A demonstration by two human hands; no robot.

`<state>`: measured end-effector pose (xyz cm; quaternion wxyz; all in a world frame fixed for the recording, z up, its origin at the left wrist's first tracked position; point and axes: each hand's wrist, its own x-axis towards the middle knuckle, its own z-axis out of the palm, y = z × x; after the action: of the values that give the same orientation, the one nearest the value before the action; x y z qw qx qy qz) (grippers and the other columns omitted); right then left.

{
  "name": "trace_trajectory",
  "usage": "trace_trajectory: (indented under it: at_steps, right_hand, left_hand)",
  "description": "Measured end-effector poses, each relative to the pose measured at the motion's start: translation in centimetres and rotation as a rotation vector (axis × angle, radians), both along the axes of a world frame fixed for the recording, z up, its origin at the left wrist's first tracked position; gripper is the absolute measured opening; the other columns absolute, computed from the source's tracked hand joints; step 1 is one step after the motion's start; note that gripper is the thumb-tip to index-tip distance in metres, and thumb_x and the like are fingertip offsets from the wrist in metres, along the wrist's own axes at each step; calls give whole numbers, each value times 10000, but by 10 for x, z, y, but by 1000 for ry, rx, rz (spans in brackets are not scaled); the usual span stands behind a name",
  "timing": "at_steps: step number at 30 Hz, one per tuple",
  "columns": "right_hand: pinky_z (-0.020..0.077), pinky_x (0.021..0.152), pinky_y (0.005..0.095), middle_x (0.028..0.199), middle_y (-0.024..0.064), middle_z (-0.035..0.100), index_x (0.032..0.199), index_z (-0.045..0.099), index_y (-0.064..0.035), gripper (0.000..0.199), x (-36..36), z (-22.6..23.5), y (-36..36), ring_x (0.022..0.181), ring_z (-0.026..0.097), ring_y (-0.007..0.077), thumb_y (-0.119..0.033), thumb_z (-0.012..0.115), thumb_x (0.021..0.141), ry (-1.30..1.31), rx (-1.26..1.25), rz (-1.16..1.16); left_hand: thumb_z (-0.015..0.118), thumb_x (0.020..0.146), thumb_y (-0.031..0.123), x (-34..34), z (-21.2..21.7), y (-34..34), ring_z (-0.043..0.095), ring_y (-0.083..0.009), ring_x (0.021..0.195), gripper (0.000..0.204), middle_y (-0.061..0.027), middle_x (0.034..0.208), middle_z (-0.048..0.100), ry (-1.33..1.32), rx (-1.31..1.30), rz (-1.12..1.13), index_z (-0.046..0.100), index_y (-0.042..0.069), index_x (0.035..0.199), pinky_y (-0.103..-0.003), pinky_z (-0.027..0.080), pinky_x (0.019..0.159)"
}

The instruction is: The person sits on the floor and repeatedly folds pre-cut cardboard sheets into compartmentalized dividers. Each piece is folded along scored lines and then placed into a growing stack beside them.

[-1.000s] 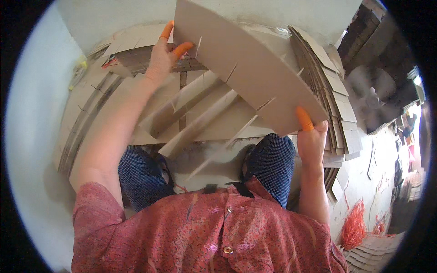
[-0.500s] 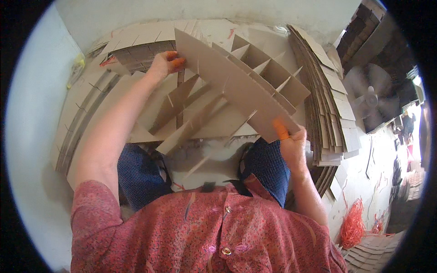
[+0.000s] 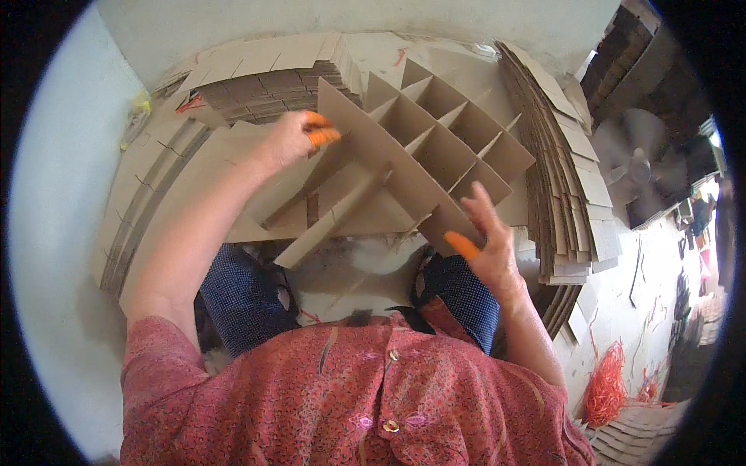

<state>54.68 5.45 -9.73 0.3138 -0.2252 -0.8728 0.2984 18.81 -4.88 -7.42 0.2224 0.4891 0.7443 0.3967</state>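
A cardboard divider grid (image 3: 443,155) of crossed, slotted strips stands on the work surface in front of me. Its nearest long strip (image 3: 381,159) runs slantwise from upper left to lower right, with cross strips (image 3: 330,221) reaching toward me. My left hand (image 3: 291,144), with orange coverings on its fingers, is at the strip's far left end; its fingers are stretched out, slightly blurred, and the thumb is hidden. At the near right end my right hand (image 3: 491,252) is open, thumb and fingers spread on either side of the strip's edge.
Slotted cardboard sheets are stacked at the back left (image 3: 268,78), and another pile (image 3: 556,163) leans to the right. More strips (image 3: 148,198) lie at the left. A fan (image 3: 637,163) stands far right, above a bundle of red plastic strings (image 3: 604,388) on the floor.
The long strip has dropped lower onto the cross strips, uncovering more of the grid behind. My right hand has let go and spread its fingers; my left has shifted slightly right and down.
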Motion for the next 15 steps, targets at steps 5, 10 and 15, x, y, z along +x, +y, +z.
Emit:
trace_trajectory:
  at_steps: [5,10,15]
  right_hand:
    - [508,706,452,861,247,635,1407,409,-154,640,-11,12,3,781,619,415,11,577,812,-222,151,101]
    - [490,692,430,801,256,609,1397,440,-159,624,-18,20,17,715,609,415,26,577,817,-251,153,115]
    - [489,690,438,813,264,613,1395,440,-159,626,-22,27,23,757,615,429,36,572,815,-219,143,137]
  left_hand:
    - [641,828,151,-3,-28,5,623,-264,915,393,-161,1019,659,220,99,-129,597,2,1189,-342,476,809]
    - [633,841,194,-1,-15,9,630,-317,906,336,-201,1028,660,274,89,-140,635,33,1136,-357,484,790]
    - [693,826,325,-18,8,6,641,-289,741,354,-187,843,673,335,111,50,687,-9,945,-354,499,708]
